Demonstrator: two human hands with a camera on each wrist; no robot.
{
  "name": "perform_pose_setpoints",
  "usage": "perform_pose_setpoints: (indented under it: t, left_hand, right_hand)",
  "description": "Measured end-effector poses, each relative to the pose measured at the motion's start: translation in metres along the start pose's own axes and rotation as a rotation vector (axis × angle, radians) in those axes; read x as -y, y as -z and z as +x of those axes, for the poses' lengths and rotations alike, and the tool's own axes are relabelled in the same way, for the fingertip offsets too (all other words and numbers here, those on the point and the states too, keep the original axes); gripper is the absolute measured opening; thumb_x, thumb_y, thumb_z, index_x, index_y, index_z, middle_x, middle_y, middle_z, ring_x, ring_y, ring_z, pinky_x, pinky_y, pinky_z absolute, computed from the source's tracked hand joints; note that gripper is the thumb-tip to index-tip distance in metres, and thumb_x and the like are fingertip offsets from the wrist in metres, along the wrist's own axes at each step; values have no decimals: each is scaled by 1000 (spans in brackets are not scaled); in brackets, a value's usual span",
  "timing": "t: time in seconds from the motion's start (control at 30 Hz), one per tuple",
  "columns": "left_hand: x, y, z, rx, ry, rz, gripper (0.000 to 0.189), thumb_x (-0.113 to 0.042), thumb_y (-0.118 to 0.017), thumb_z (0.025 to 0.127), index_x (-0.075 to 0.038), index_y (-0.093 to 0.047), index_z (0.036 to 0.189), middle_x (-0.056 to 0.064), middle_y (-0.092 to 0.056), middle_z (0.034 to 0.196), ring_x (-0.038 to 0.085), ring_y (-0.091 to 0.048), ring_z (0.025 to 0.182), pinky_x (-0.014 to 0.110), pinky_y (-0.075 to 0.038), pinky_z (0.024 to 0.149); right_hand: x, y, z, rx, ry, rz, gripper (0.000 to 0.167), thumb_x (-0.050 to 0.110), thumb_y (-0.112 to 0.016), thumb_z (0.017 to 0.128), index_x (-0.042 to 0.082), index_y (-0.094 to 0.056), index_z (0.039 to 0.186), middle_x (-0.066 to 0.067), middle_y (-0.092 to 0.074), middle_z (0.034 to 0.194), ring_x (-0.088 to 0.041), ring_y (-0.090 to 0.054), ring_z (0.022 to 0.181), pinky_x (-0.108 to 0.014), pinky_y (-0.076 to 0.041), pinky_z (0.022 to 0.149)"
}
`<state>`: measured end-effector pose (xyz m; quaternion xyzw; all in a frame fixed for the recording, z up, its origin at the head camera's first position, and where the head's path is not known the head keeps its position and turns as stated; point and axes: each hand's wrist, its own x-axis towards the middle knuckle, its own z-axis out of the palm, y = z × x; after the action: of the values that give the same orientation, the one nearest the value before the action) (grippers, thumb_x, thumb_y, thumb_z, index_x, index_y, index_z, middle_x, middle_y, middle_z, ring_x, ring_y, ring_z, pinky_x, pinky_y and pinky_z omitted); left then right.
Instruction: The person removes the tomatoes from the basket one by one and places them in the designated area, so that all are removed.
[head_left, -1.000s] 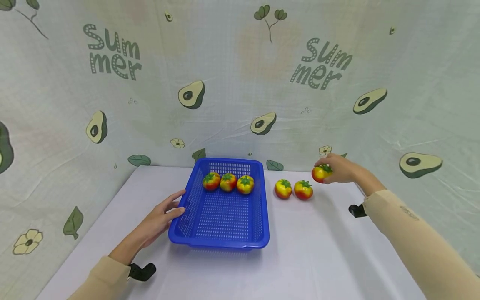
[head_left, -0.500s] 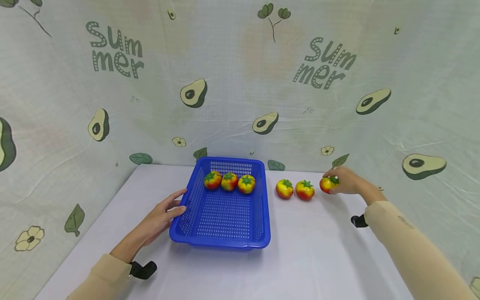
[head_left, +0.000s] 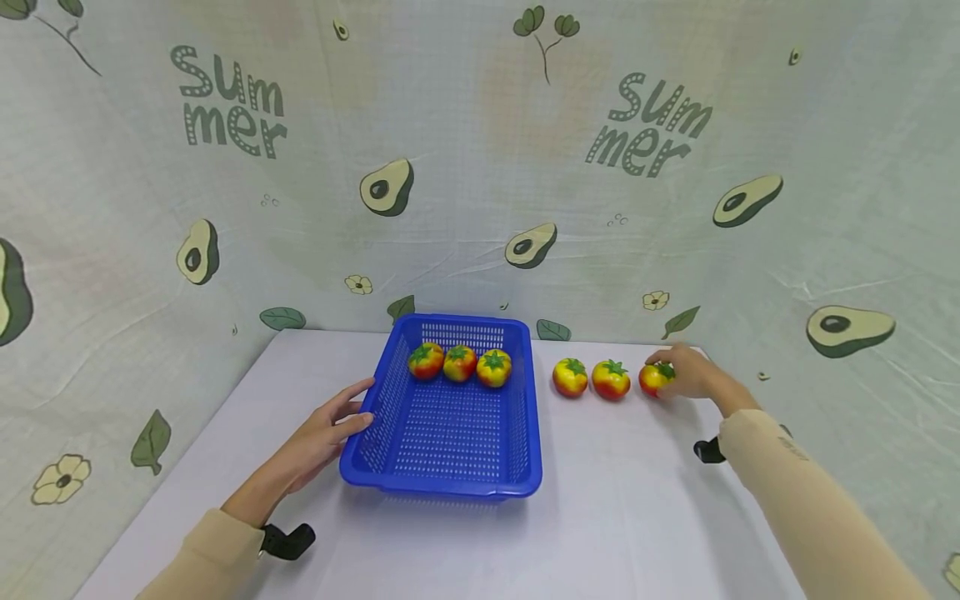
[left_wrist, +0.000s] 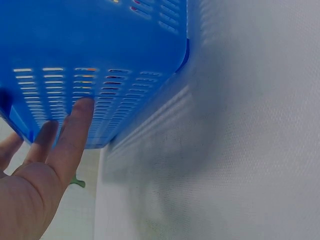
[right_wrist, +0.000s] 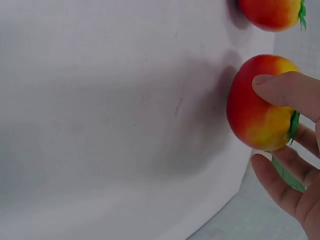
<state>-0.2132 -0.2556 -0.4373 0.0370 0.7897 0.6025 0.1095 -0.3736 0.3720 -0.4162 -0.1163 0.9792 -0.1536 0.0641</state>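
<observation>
My left hand (head_left: 322, 433) rests against the left side of a blue plastic basket (head_left: 450, 487), fingers extended along its slotted wall (left_wrist: 95, 40). Inside, three red-yellow tomatoes with green tops, such as the middle tomato (head_left: 459, 364), line the back. Right of the basket, a tomato (head_left: 570, 377) and another tomato (head_left: 611, 380) sit on the table. My right hand (head_left: 692, 372) is at a third tomato (head_left: 656, 379) at the row's right end. In the right wrist view, the thumb (right_wrist: 285, 90) touches this tomato (right_wrist: 250, 115), while the other fingers are loosely spread beyond it.
A white cloth covers the table (head_left: 622, 508). Behind and at both sides hangs a pale curtain (head_left: 450, 108) printed with avocados, leaves and lettering. Its lower edge meets the table just behind the basket and tomatoes.
My right hand has moved the tomato down and slightly right onto the table, in line with the other two. Its grip has loosened. My left hand has stayed at the basket.
</observation>
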Motion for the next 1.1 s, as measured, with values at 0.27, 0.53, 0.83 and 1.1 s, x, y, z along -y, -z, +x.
perform_pose_setpoints:
  t: [0.27,0.53,0.83,1.1]
  left_hand:
    - [0,1,0,5,-7,-3,76,-37,-64,107,-28,-24,170,26,-37,161,44,-53,139,57,-52,109]
    - [-1,1,1,10,-18,-8,75,-36,-64,107,-27,-23,170,26,-37,161,46,-51,140,57,-53,109]
    - [0,1,1,6,-14,-12,76,-36,-64,107,-27,-23,170,26,-38,160,44,-54,138,55,-54,108]
    - [1,1,0,-1,-8,-1,75,-36,-64,107,-28,-24,170,26,-38,160,42,-54,137,54,-54,108]
  right_hand:
    - [-1,-6,3,1,-5,-14,53,8,-84,84,5,-69,135,-32,-55,127,-48,-56,112,-73,-50,100]
    - [2,-3,1,9,7,-8,58,9,-85,84,4,-66,139,-34,-53,134,-50,-55,116,-74,-49,100]
    - [19,13,-4,-19,47,-30,66,9,-87,84,4,-61,144,-37,-48,144,-56,-49,124,-74,-50,98]
    - [47,33,-4,-47,124,-63,65,13,-87,87,4,-60,145,-37,-47,145,-57,-45,128,-76,-50,98]
